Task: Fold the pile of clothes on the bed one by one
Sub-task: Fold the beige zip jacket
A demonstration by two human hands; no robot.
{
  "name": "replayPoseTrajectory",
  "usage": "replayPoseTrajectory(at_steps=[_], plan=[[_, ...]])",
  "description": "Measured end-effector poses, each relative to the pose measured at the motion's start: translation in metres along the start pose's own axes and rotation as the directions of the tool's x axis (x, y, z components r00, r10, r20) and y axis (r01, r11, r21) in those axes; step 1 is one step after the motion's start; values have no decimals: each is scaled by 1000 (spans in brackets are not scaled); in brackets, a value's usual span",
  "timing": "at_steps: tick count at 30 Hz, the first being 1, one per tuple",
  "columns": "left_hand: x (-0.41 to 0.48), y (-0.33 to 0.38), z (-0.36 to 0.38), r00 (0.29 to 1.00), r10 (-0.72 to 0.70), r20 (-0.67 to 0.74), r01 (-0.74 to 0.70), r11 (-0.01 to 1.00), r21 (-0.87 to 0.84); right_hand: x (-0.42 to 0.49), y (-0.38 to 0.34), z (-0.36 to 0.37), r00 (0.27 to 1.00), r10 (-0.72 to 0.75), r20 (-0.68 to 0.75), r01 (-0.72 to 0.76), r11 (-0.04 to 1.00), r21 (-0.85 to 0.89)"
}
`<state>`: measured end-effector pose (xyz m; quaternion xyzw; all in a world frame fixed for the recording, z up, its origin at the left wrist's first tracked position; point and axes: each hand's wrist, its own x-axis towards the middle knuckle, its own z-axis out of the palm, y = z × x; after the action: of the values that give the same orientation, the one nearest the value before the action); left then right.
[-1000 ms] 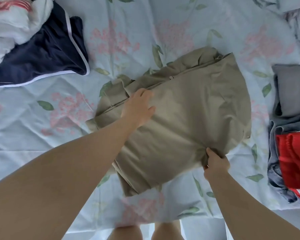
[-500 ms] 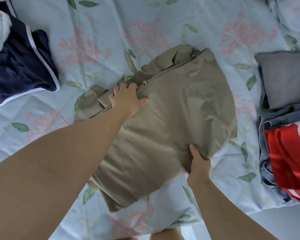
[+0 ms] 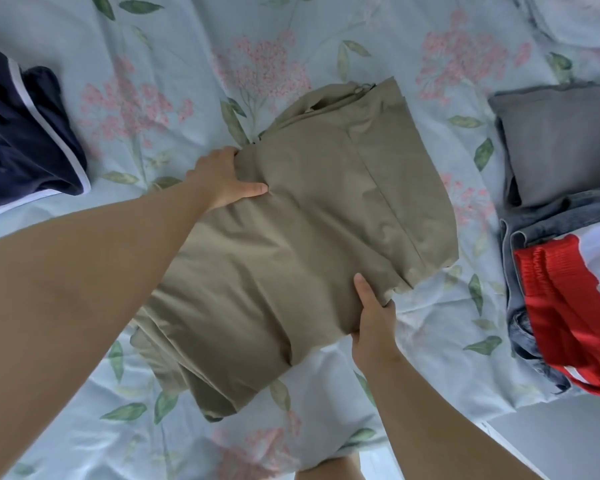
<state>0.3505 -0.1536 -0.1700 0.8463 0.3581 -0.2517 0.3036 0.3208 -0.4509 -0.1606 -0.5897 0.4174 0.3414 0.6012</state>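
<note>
A khaki garment [image 3: 312,230] lies folded into a thick bundle in the middle of the flowered bed sheet [image 3: 174,64]. My left hand [image 3: 222,178] grips its left edge, thumb on top and fingers tucked under the cloth. My right hand [image 3: 373,313] pinches the near right edge, thumb on top. A dark navy garment with white piping [image 3: 25,140] lies unfolded at the far left.
At the right edge sits a stack of folded clothes: a grey piece [image 3: 561,143] at the back, blue denim [image 3: 534,237] under a red and white garment [image 3: 565,306]. The bed's near edge and pale floor [image 3: 551,441] show at the lower right.
My left hand slid from resting flat on the khaki cloth to gripping its left edge. The loose flap at the left has been tucked in, and the bundle looks tighter.
</note>
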Motion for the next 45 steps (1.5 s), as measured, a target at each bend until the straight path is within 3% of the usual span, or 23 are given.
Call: replayPoseTrajectory(at_steps=[3, 7, 13, 20, 26, 31, 35, 39, 42, 45], plan=[[3, -2, 1, 995, -1, 95, 8, 997, -72, -2, 8, -6, 999, 4, 51, -5, 1000, 17], [-1, -2, 9, 949, 106, 298, -43, 977, -208, -1, 7, -9, 998, 12, 64, -14, 999, 32], [-15, -6, 14, 932, 115, 345, 33, 918, -396, -3, 2, -15, 989, 102, 107, -106, 994, 34], [-59, -12, -14, 946, 25, 324, 227, 664, -713, -23, -23, -4, 981, 92, 171, -113, 986, 120], [-127, -39, -52, 995, -7, 104, 98, 407, -908, -66, -52, 25, 936, 1, 351, -34, 995, 89], [-200, -79, -66, 991, -99, -89, -58, 281, -958, -117, -53, 44, 886, -38, 463, 47, 999, -9], [-267, -119, -53, 967, -218, -131, -79, 232, -970, -155, -31, 41, 865, 25, 501, 57, 987, -149], [-330, -169, -9, 944, -330, -23, 69, 263, -962, -171, 13, 21, 881, 159, 445, 39, 914, -404], [-367, -206, 34, 913, -391, 114, 243, 299, -923, -171, 52, -1, 903, 320, 287, -58, 753, -655], [-391, -231, 77, 856, -425, 295, 438, 292, -850, -170, 84, -20, 898, 410, 159, -164, 648, -743]])
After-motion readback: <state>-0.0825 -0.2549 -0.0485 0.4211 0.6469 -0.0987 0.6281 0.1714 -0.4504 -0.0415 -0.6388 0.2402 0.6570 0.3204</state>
